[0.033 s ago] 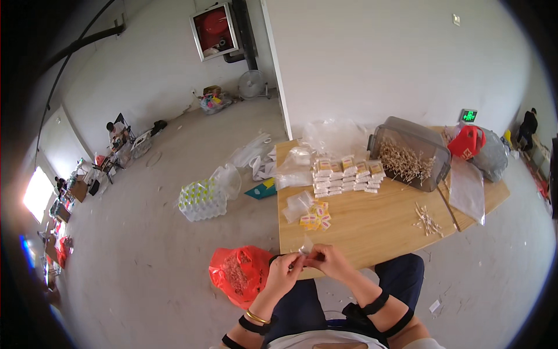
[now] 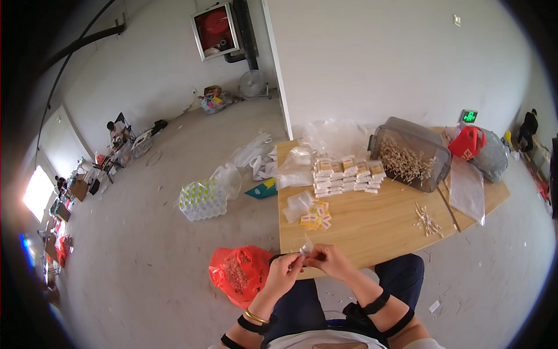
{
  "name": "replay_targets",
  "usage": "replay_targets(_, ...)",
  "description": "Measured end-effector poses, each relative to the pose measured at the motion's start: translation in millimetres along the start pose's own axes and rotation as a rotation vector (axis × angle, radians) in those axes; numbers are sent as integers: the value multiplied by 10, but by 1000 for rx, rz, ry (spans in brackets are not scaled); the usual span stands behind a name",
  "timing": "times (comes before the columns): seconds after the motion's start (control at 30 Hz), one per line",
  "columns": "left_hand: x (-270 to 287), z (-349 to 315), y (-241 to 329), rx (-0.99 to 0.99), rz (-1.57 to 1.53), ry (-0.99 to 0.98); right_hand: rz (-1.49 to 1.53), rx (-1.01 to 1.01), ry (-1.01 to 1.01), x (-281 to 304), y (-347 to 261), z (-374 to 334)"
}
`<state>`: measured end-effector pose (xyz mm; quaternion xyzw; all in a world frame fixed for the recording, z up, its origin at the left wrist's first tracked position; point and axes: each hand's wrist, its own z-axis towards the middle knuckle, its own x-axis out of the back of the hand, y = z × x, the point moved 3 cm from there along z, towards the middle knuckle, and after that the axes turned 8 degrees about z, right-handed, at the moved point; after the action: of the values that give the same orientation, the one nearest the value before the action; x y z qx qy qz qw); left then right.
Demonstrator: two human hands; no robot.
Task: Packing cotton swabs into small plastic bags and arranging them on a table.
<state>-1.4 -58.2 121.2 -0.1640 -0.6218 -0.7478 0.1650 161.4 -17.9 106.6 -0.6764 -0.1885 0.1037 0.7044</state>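
The left hand (image 2: 283, 273) and right hand (image 2: 332, 262) met at the near edge of the wooden table (image 2: 372, 227). The fingers of both were closed to a pinch on a small clear plastic bag (image 2: 307, 246), which stood up above the fingertips; whether they gripped anything further could not be determined. A red plastic bag (image 2: 254, 260) sat on the floor beside the left forearm. Beyond the hands lay a loose group of yellow-and-white cards (image 2: 315, 216), and, toward the right, a small pile of cotton swabs (image 2: 428, 220). Farther back, filled packets (image 2: 349, 175) were stacked in rows beside a grey plastic tub (image 2: 410, 129), tipped on its side with many more swabs inside. A lit green exit sign (image 2: 469, 116) was observed on the wall behind.
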Motion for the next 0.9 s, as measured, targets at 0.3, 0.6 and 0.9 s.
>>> replay_targets(0.3,227,-64,322,-412,507,236,-31,-9,77,35,-120,-31)
replay_targets(0.6,263,-11,196,-279,417,-104,353,-120,-101,-35,-42,-87)
replay_targets(0.9,412,-133,-107,-318,379,-35,211,-199,-194,-158,214,-98)
